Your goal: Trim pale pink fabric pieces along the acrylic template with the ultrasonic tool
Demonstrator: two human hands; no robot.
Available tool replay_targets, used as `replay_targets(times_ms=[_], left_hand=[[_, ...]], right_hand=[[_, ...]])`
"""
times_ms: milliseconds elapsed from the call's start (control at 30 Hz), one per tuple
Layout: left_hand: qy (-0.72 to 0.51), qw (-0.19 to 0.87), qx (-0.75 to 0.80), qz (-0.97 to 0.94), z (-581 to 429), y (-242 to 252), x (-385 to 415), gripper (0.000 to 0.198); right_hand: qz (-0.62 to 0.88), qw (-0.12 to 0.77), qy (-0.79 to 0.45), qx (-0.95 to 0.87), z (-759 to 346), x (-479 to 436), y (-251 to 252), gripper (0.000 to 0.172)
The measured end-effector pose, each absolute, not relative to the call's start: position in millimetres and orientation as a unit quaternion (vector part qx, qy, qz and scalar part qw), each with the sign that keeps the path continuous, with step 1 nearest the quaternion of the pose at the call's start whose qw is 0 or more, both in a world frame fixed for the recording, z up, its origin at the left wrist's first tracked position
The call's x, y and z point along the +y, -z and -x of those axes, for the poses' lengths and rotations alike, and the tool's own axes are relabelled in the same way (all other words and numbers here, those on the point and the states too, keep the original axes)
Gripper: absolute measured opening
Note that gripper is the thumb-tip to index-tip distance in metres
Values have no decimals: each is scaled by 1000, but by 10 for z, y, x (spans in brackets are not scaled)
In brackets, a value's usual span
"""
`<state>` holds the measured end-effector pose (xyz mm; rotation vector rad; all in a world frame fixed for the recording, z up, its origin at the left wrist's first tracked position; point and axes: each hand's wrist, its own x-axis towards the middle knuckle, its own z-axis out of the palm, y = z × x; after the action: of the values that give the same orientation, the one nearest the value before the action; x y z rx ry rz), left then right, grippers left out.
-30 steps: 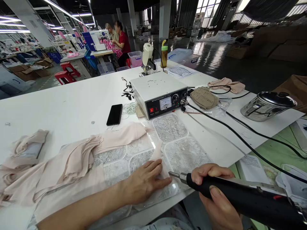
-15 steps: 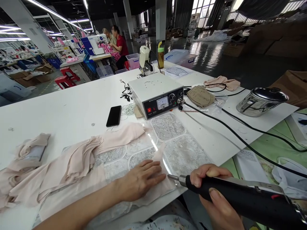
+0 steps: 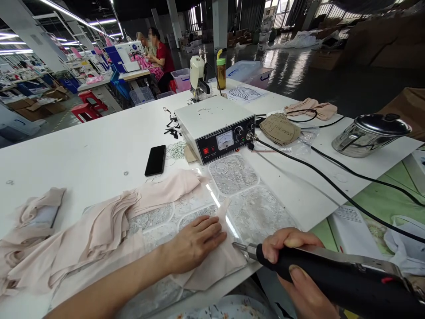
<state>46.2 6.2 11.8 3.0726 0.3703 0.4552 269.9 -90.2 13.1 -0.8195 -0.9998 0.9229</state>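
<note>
My left hand [image 3: 199,243] lies flat, fingers stretched out, on a piece of pale pink fabric [image 3: 221,266] near the table's front edge. The fabric rests on a clear mat [image 3: 255,208] with a grey marbled pattern. Wrapped in my right hand [image 3: 299,261] is a black handheld ultrasonic cutter [image 3: 335,279]. Its metal tip points left, at the fabric's right part beside my left fingers; whether it touches the cloth I cannot tell. More pink fabric pieces [image 3: 96,226] lie layered to the left of my hand.
A control box [image 3: 226,139] with a dial stands behind the mat, a black cable running rightward from it. Around it are a phone [image 3: 155,160], a metal pot [image 3: 368,137], a brown pattern bundle [image 3: 280,129] and a bottle [image 3: 221,73]. Two people sit at a sewing machine [image 3: 124,57] beyond.
My left hand has shifted slightly up and left, and the fabric's front part now sits differently, with its right corner further right. The cutter stays almost in place. The view has tilted a little.
</note>
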Motion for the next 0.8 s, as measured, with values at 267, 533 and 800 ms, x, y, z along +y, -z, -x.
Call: replay_targets(times_ms=[267, 533, 800], left_hand=[[-148, 10, 115, -982, -507, -147, 116, 22], [-170, 70, 126, -975, -626, -91, 176, 23], [-206, 57, 165, -963, -639, -38, 145, 24]], right_hand=[[366, 705, -408, -450, -2655, -942, -178, 10], [354, 711, -415, -444, -2679, -968, -146, 17], [365, 721, -389, -442, -2657, -934, -249, 9]])
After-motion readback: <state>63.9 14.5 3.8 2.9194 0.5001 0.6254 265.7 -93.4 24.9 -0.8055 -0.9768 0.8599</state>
